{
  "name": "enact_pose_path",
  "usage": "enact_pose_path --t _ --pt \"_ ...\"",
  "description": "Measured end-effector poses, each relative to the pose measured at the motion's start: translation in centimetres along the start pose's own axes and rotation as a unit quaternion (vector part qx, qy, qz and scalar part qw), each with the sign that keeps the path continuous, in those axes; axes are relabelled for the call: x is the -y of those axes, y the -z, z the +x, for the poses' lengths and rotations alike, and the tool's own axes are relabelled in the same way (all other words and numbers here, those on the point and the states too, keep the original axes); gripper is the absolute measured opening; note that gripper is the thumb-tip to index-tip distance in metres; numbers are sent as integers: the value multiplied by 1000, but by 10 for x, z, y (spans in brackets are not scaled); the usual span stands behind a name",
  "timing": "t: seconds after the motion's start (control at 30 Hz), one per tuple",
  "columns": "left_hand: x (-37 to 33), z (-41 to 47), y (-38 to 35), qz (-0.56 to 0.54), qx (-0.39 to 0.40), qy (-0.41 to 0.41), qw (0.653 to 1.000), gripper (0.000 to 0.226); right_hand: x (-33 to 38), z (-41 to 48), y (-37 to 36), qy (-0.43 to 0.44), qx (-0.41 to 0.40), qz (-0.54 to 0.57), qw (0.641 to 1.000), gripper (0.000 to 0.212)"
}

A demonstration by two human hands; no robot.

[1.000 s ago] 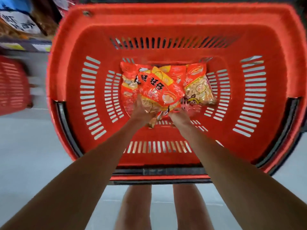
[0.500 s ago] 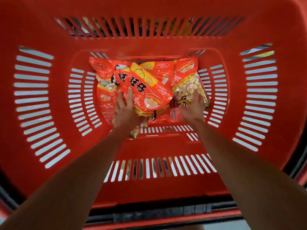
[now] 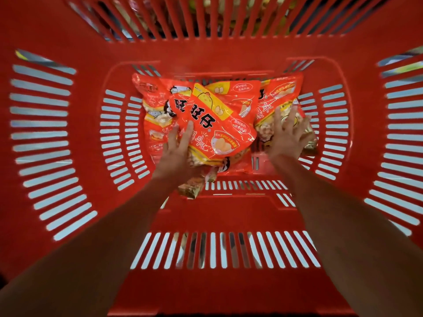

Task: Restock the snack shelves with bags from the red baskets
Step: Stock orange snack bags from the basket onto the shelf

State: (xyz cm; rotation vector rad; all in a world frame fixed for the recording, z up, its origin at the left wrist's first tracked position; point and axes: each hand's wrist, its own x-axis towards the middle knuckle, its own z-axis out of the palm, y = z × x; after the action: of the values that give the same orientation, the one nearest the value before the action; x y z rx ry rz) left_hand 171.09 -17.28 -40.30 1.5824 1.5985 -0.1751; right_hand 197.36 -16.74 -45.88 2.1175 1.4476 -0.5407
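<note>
A red basket [image 3: 229, 213] fills the view, and I look straight down into it. Several red and yellow snack bags lie piled on its floor. The top bag [image 3: 219, 124] lies tilted across the middle, over a left bag [image 3: 155, 115] and a right bag [image 3: 279, 92] with a clear window. My left hand [image 3: 178, 152] lies flat on the top bag's lower left edge, fingers stretched out. My right hand [image 3: 288, 136] rests on the right bag with fingers spread. Neither hand has closed around a bag.
Slotted red walls surround my arms on all sides. A brownish bag corner [image 3: 190, 188] pokes out below my left wrist. Shelf goods show blurred through the far wall's slots [image 3: 206, 17]. Pale floor shows through the side slots.
My head has dropped much closer to the basket, which now fills the frame. Both hands have slid from the bags' near edge up onto them, the right hand moving out to the right bag.
</note>
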Motion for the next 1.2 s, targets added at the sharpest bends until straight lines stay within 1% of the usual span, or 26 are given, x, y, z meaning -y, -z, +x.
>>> enact_pose_path --t 0.1,0.17,0.23,0.3,0.4,0.47,0.53,0.63,0.73,0.87,1.0,1.1,1.2 --pt "3 0 2 11 -13 -8 1000 121 -4 -1 -2 23 -50 -46 997 103" --pt "1 -2 2 21 -15 -4 1000 120 -7 -5 -2 38 -69 -61 995 97" --pt "-4 -4 3 31 -14 8 999 118 -8 -9 0 47 -75 -37 995 92" --pt "-13 -7 6 31 -1 28 999 115 -10 -14 6 40 -75 12 996 86" --pt "-27 -12 14 19 25 46 998 115 -19 -26 16 20 -46 83 995 77" --pt "-34 -16 18 14 41 69 997 115 -27 -39 19 11 -11 110 994 78" --pt "-41 -22 22 13 54 89 994 112 -34 -54 19 19 -4 127 992 75" --pt "-52 -36 30 -3 54 115 992 108 -41 -71 24 36 7 177 983 67" --pt "-59 -50 40 -4 44 132 990 104 -44 -88 43 14 33 249 968 59" --pt "-76 -73 61 12 32 137 990 95 -45 -123 84 9 47 300 953 60" --pt "-103 -109 96 11 3 133 991 86 -49 -169 136 1 40 343 939 51" --pt "-126 -144 128 -21 -28 112 993 84 -54 -205 177 12 19 360 933 61" --pt "-149 -183 165 -32 -59 82 994 82 -58 -242 221 11 -3 397 918 67"
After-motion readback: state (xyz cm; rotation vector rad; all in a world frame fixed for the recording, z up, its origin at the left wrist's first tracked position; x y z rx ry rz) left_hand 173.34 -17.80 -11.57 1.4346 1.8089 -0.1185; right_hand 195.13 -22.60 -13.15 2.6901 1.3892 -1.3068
